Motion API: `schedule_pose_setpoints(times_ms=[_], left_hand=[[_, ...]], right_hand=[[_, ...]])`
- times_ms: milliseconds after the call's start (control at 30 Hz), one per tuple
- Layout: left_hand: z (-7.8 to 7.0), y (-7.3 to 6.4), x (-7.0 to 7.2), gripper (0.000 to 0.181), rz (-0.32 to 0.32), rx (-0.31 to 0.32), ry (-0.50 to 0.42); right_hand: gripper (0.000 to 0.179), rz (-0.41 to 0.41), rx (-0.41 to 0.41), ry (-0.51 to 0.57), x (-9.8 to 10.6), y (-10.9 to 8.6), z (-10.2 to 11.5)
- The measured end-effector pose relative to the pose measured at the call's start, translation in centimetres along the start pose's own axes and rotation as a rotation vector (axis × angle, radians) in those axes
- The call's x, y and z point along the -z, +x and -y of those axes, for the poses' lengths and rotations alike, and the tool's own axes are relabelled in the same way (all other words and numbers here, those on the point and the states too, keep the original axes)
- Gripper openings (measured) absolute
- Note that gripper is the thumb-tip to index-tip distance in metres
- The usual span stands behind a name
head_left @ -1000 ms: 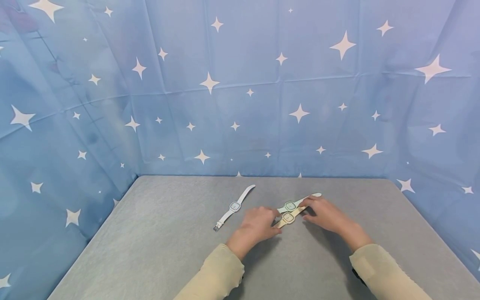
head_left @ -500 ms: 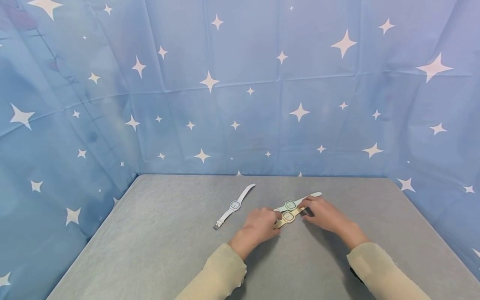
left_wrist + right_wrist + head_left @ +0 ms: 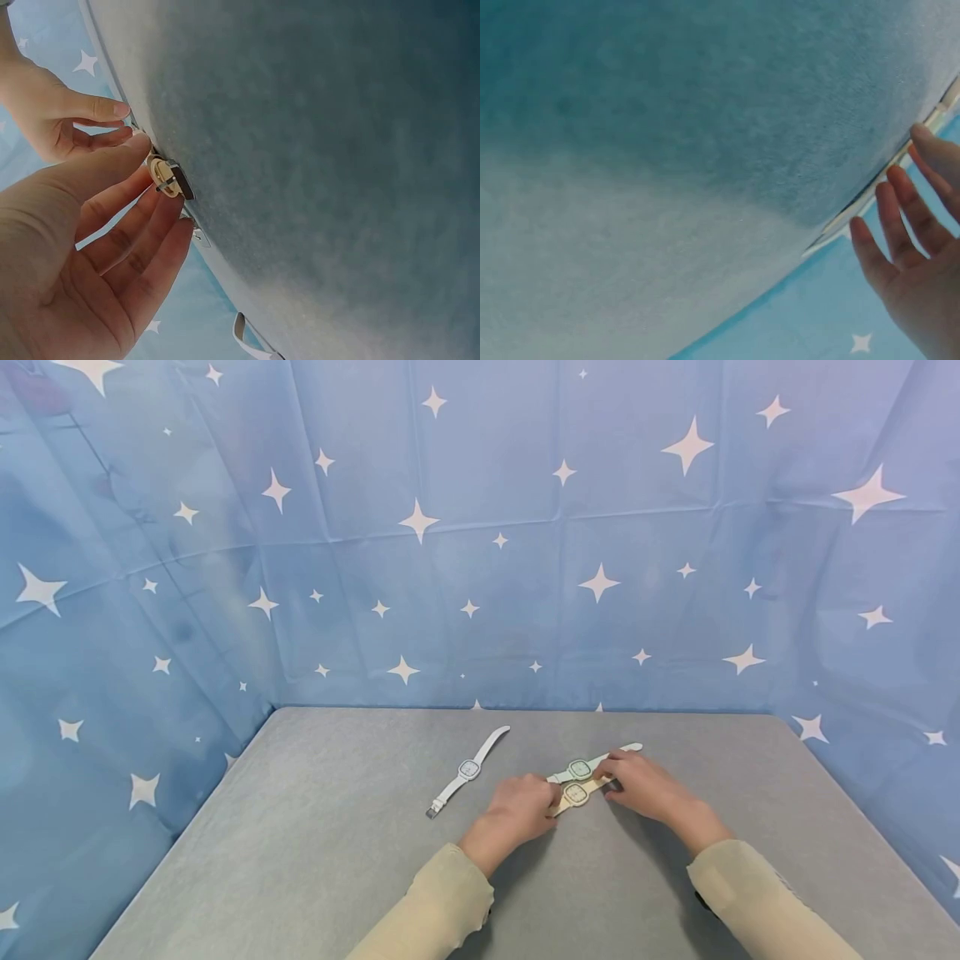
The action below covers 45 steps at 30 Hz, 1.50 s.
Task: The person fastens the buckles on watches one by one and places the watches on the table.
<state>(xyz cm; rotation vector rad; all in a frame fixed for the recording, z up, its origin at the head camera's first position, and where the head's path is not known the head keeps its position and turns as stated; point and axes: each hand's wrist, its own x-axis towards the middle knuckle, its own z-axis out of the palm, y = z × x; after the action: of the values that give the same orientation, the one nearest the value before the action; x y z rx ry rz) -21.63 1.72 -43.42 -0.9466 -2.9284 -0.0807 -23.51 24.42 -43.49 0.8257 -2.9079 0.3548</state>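
Left hand [image 3: 517,807] pinches the pale-yellow, rounded-square wristwatch [image 3: 576,795]; right hand [image 3: 647,787] touches its smooth strap [image 3: 596,785], grip indeterminate. Hold strap straight between them.

Pale yellow watch [image 3: 576,795], mint-green watch [image 3: 580,769]

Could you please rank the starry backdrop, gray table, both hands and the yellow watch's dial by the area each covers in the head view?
1. Starry backdrop
2. Gray table
3. Left hand and right hand: too alike to rank
4. Yellow watch's dial
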Motion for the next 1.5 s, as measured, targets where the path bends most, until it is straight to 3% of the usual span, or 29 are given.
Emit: schedule_pose_setpoints(times_ms=[533, 1233, 1500], left_hand=[[-0.10, 0.03, -0.07, 0.017, 0.004, 0.005, 0.006], [-0.09, -0.11, -0.30, 0.011, 0.033, 0.028, -0.023], [0.09, -0.28, -0.27, 0.013, -0.023, 0.023, -0.029]], right_hand=[[0.017, 0.015, 0.023, -0.018, 0.07, 0.29, 0.10], [0.016, -0.043, 0.111, 0.005, 0.08, -0.42, -0.19], [0.015, -0.086, 0.134, 0.000, -0.10, -0.62, -0.53]])
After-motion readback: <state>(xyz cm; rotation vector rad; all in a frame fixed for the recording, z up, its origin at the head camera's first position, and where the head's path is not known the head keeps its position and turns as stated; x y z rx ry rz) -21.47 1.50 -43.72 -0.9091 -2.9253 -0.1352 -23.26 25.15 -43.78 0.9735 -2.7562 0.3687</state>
